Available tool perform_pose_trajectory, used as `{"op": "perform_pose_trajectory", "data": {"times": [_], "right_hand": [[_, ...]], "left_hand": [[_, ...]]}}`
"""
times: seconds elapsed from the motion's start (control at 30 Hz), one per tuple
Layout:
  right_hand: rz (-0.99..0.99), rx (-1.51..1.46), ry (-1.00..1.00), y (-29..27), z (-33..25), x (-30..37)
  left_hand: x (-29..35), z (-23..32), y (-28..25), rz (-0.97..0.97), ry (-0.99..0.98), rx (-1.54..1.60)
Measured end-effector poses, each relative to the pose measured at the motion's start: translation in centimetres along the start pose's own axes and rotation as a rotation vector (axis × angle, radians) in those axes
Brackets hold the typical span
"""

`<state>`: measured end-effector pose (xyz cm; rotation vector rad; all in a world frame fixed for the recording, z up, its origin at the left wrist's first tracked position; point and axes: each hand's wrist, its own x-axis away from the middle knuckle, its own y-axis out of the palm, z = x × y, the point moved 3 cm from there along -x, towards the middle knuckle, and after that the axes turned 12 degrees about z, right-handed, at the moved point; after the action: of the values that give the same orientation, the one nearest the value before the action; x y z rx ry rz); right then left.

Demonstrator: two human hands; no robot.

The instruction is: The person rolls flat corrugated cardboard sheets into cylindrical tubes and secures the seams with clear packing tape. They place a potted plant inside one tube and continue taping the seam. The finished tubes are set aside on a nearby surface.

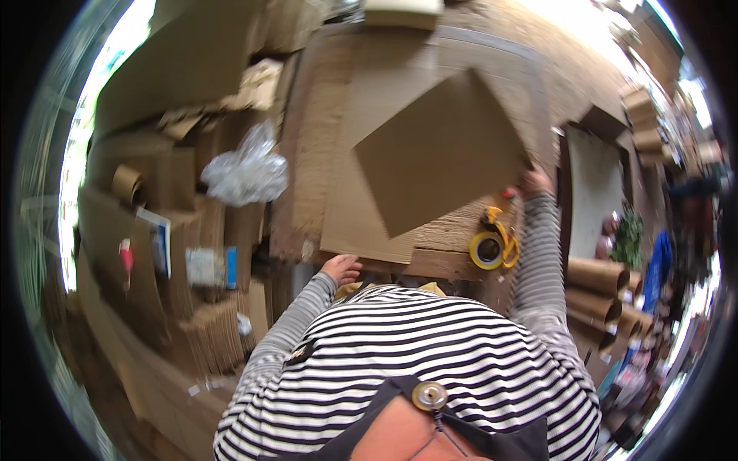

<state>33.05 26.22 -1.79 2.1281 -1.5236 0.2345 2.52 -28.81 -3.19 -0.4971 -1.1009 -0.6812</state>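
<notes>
A flat brown cardboard sheet [442, 150] is tilted above the wooden table [315, 154], turned at an angle. My right hand [536, 181] grips its right-hand corner, with the fingers partly hidden by the sheet. Beneath it, a larger piece of cardboard [350, 207] lies flat along the tabletop. By this piece's near edge is my left hand [341, 269], its fingers stretched out and nothing held in them. A yellow tape dispenser [496, 244] with a roll of tape sits near the table's front right, beside my right forearm.
Crumpled clear plastic [247, 165] lies left of the table, among stacked cardboard [223, 330] and a large upright sheet [177, 69]. A pale box [403, 12] stands at the far edge. To the right are rolled cardboard tubes [596, 276] and a green plant [629, 238].
</notes>
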Motion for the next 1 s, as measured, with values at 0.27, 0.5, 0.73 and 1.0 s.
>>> {"op": "perform_pose_trajectory", "data": {"times": [0.27, 0.5, 0.73, 1.0], "right_hand": [[-0.033, 0.426, -0.348, 23.1, 2.3, 11.7], [-0.780, 0.143, -0.570, 25.2, -19.2, 40.7], [-0.320, -0.862, -1.080, 17.0, -22.0, 58.9], [-0.105, -0.822, -1.540, -1.8, -19.5, 73.5]], "left_hand": [[-4.8, 4.5, 0.3, -0.085, 0.101, -0.132], [-14.9, 3.6, -2.4, -0.436, 0.401, -0.636], [-14.4, 3.5, 4.9, -0.175, 0.172, -0.764], [-12.3, -3.2, 23.2, -0.369, 0.237, -0.988]]}}
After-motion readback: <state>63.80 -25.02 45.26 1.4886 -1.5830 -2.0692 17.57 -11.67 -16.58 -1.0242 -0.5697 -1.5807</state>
